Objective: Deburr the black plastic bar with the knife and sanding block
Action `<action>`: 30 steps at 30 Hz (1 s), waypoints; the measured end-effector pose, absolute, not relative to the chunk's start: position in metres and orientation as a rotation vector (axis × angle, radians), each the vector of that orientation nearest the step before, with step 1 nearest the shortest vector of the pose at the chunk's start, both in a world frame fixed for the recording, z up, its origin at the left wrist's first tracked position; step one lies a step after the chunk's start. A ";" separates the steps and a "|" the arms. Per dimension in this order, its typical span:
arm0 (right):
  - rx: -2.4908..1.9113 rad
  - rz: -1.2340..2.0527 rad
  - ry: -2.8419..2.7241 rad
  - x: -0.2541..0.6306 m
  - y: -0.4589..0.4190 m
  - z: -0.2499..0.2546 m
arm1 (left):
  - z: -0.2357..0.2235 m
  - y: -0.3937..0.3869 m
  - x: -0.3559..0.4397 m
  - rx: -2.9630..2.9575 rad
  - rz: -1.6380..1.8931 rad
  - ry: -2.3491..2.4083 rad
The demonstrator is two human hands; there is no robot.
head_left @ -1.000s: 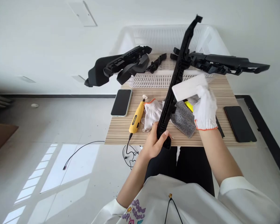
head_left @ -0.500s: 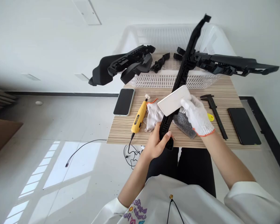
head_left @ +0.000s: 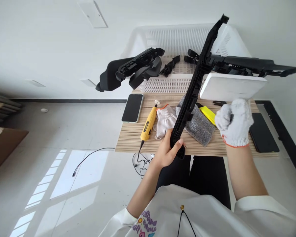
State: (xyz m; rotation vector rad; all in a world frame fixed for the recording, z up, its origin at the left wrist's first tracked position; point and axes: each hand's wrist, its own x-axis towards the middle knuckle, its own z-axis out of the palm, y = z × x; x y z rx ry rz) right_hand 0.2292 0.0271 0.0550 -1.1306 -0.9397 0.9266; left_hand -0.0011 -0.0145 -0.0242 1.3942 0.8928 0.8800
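My bare left hand [head_left: 166,152] is closed round the lower end of a long black plastic strip [head_left: 196,80], which slants up and to the right over the table. My right hand [head_left: 234,122], in a white knit glove with an orange cuff, is closed on a flat white block [head_left: 232,86] held up to the right of the strip, apart from it. A grey cloth [head_left: 199,124] and a yellow scraper [head_left: 209,114] lie on the table below the strip.
A white mesh basket [head_left: 172,84] at the table's far side carries black plastic parts [head_left: 135,67], one long part [head_left: 251,64] jutting right. On the striped table [head_left: 130,138] lie a phone [head_left: 132,107], a yellow rotary tool [head_left: 149,122] with a cord, a spare glove [head_left: 165,119] and a dark phone [head_left: 262,133].
My right hand has carried the white block from the middle of the strip up and out to the right. The left hand keeps its hold on the strip's end.
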 end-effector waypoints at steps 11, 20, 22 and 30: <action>-1.093 0.754 -1.361 0.232 0.013 0.042 | -0.023 -0.013 0.000 1.434 0.877 0.901; -1.424 0.394 -1.728 0.195 0.015 0.058 | -0.026 -0.012 0.000 1.517 0.887 0.939; -1.527 0.336 -1.657 0.188 0.015 0.058 | -0.027 -0.012 0.000 1.530 0.894 0.943; -1.710 0.705 -1.258 0.186 0.030 0.063 | -0.029 -0.013 0.001 1.550 0.893 0.989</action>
